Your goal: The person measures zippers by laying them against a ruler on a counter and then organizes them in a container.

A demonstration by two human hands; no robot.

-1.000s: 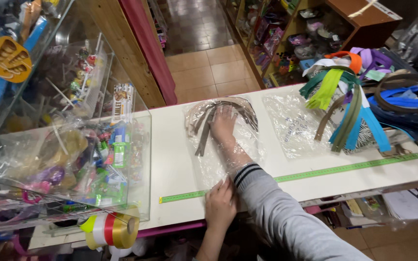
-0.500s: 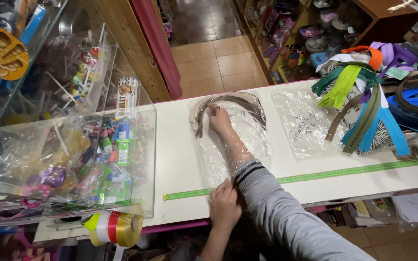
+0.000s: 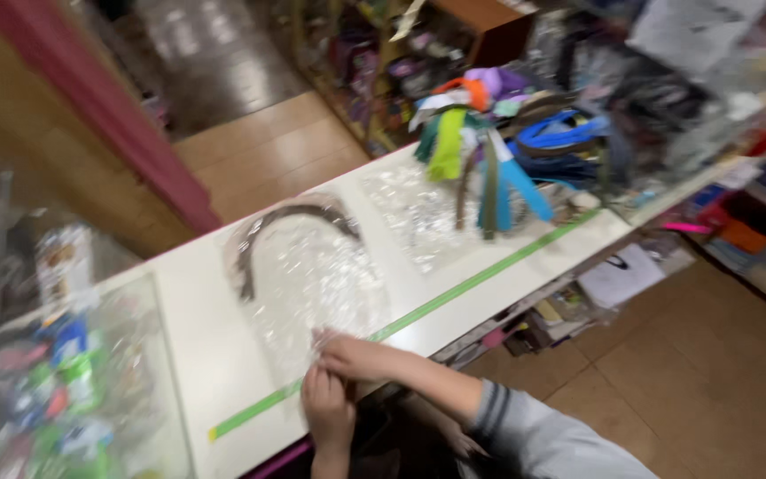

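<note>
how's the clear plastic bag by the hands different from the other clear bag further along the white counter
The clear plastic bag at the hands holds curved dark zippers; the second clear bag looks empty. The left hand and right hand pinch the first bag's near edge; nothing grips the second, though hanging coloured zippers overlap it. Both lie flat on the white counter.

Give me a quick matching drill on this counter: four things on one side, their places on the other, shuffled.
1. curved dark zippers
2. green measuring tape
3. bundle of coloured zippers
4. both hands

A. along the counter's near edge
B. at the open end of the clear bag
C. inside the clear bag
D. piled at the counter's far right end

Pairs: 1-C, 2-A, 3-D, 4-B
</note>
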